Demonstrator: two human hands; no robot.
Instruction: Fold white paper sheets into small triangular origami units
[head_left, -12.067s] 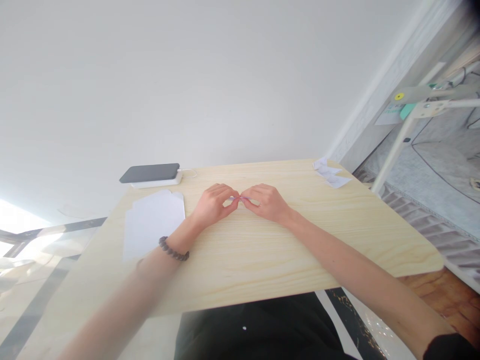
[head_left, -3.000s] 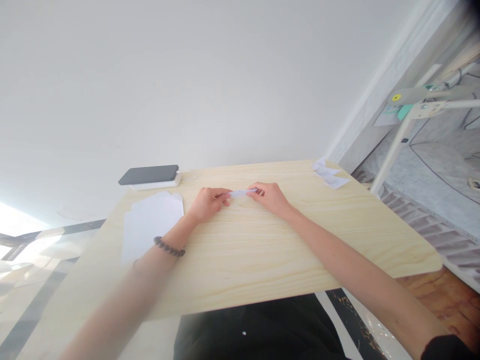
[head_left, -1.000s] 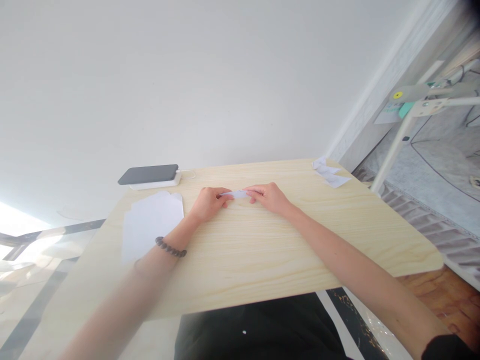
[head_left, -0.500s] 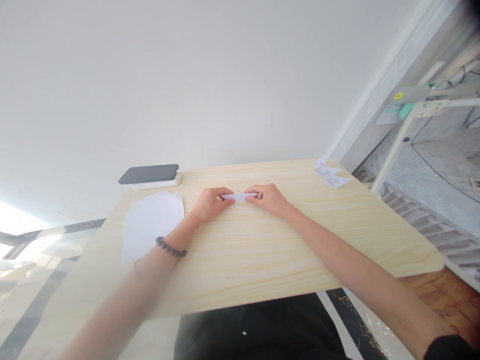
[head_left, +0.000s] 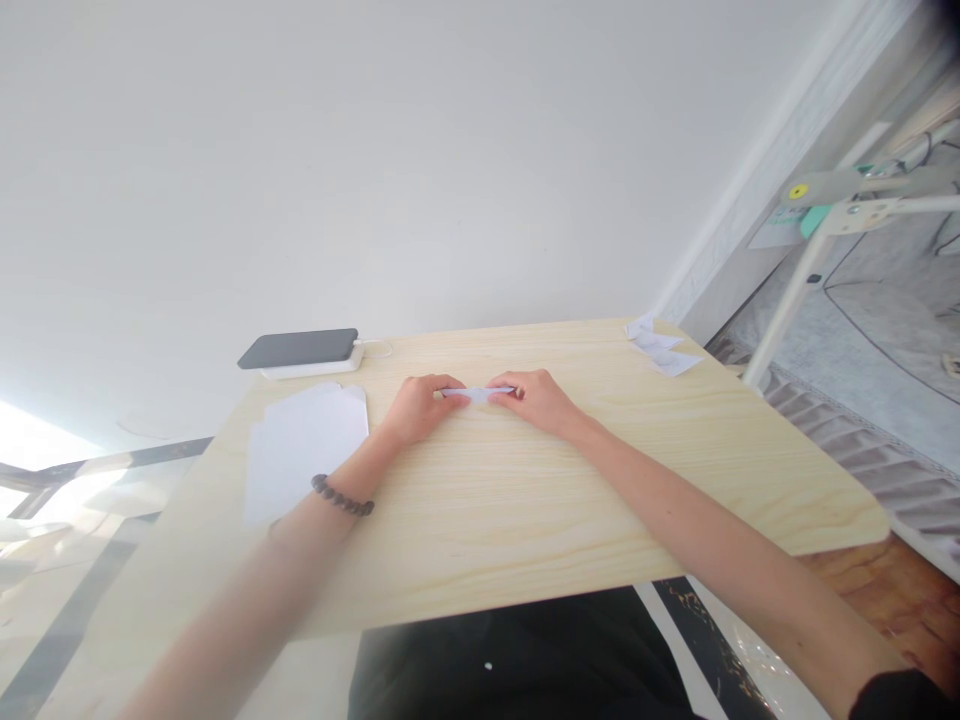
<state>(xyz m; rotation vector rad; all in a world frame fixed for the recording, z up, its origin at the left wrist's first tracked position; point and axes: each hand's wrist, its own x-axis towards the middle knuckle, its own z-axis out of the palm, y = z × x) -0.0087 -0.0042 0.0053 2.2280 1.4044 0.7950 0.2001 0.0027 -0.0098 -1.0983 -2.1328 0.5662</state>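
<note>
Between my two hands is a small folded piece of white paper (head_left: 478,395), seen nearly edge-on above the table. My left hand (head_left: 421,407) pinches its left end between thumb and fingers. The right end is pinched the same way by my right hand (head_left: 534,398). Only the middle of the paper shows well; my fingers cover parts of both ends. A dark bead bracelet (head_left: 342,496) is on my left wrist.
Sheets of white paper (head_left: 307,445) lie at the left on the wooden table (head_left: 487,520), partly under my left forearm. Behind them a dark phone (head_left: 300,348) rests on a white block with a cable. Several folded papers (head_left: 664,352) lie at the back right corner. A wall rises behind.
The folded paper has tilted slightly between my fingers, so its middle looks a little different. Both hands keep their pinch and have barely moved.
</note>
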